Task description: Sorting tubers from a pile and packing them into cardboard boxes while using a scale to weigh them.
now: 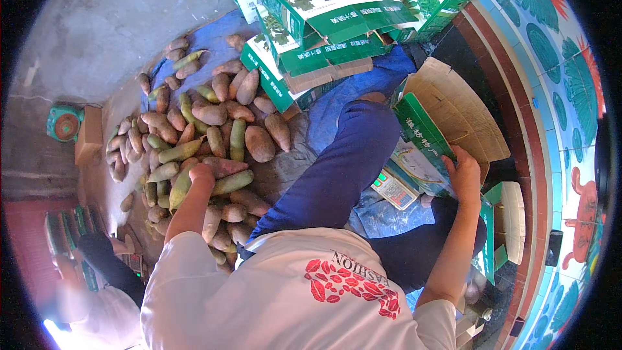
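Observation:
My left hand (202,172) reaches into the heap, fingers curled down against a pale green radish (180,188); the fingertips are mostly hidden. A reddish root (227,166) lies beside the thumb side. Around it spread several green radishes and reddish-brown roots (260,144) that look like sweet potatoes. On my right, an upright green and white carton (424,131) stands with its brown flaps up. My right hand (465,174) grips this carton's near edge. A digital scale (394,189) with a lit green display shows beside the carton's base.
Several green printed cartons (330,0) are stacked beyond my knee. A blue tarp (334,100) lies under the heap and cartons. Another carton (508,220) stands near the painted wall (551,45). At far left are a teal round device (65,123) and another person (103,311).

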`<state>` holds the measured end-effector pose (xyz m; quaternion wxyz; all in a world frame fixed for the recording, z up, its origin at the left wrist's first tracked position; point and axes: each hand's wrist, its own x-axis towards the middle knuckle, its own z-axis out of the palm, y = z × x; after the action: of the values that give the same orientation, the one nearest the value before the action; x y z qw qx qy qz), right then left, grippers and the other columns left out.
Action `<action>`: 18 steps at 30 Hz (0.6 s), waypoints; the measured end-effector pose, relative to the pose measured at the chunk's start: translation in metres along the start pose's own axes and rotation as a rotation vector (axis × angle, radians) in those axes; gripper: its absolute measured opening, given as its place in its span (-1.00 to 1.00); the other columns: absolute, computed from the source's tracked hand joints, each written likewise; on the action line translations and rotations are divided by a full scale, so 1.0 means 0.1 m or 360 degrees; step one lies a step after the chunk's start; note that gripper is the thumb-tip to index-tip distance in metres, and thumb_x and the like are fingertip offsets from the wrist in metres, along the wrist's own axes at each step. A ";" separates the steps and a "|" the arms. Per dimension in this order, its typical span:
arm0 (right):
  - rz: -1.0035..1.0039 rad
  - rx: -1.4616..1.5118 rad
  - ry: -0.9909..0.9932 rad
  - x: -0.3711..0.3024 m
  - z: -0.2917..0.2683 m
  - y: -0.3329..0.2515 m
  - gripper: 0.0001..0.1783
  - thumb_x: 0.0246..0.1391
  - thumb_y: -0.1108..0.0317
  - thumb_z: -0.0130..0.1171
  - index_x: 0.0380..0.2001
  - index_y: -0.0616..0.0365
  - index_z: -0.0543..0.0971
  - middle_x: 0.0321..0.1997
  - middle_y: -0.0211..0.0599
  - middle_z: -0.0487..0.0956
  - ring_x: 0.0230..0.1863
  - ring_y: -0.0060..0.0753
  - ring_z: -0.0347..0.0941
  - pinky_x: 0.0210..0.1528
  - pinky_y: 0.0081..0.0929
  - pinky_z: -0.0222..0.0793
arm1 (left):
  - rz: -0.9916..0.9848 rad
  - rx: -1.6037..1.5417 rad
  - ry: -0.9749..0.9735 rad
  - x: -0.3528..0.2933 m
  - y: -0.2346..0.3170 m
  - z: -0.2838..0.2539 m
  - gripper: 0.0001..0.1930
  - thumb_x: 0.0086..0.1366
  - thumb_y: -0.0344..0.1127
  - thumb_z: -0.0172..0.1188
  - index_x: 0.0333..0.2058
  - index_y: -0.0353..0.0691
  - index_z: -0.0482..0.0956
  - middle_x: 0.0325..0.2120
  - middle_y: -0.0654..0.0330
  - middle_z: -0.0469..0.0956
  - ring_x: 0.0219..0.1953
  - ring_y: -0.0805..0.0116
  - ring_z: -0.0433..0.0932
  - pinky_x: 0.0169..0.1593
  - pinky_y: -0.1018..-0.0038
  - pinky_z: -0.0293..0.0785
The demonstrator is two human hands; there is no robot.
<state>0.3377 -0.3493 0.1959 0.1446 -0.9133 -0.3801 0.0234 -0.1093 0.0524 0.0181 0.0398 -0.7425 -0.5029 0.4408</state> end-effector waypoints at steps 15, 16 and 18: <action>-0.0035 0.0013 0.0025 0.00 0.02 0.04 -0.74 -0.10 0.31 0.17 -0.30 0.18 0.50 -0.33 -0.01 0.52 -0.27 0.06 0.44 -0.26 -0.17 0.34 | -0.0007 -0.0054 0.0072 0.01 0.00 0.07 -0.75 0.15 -0.31 0.09 -0.16 -0.07 0.55 -0.12 0.20 0.50 -0.07 0.29 0.49 -0.12 0.43 0.48; -0.0052 0.0008 0.0037 0.00 0.02 0.04 -0.74 -0.10 0.31 0.17 -0.30 0.18 0.50 -0.34 0.00 0.52 -0.27 0.06 0.44 -0.27 -0.17 0.34 | 0.0008 -0.0064 0.0059 0.04 0.00 0.09 -0.76 0.16 -0.32 0.08 -0.18 -0.07 0.56 -0.14 0.21 0.52 -0.09 0.30 0.51 -0.13 0.43 0.49; -0.0059 0.0006 0.0033 0.00 0.02 0.04 -0.74 -0.11 0.31 0.17 -0.30 0.19 0.49 -0.34 0.00 0.52 -0.27 0.06 0.44 -0.27 -0.17 0.34 | 0.0006 -0.0058 0.0063 0.08 0.00 0.13 -0.77 0.16 -0.32 0.08 -0.18 -0.06 0.57 -0.15 0.21 0.52 -0.09 0.30 0.51 -0.14 0.42 0.49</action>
<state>0.3400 -0.3510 0.1930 0.1507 -0.9060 -0.3953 0.0119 -0.1176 0.0542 0.0055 0.0355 -0.7525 -0.5086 0.4169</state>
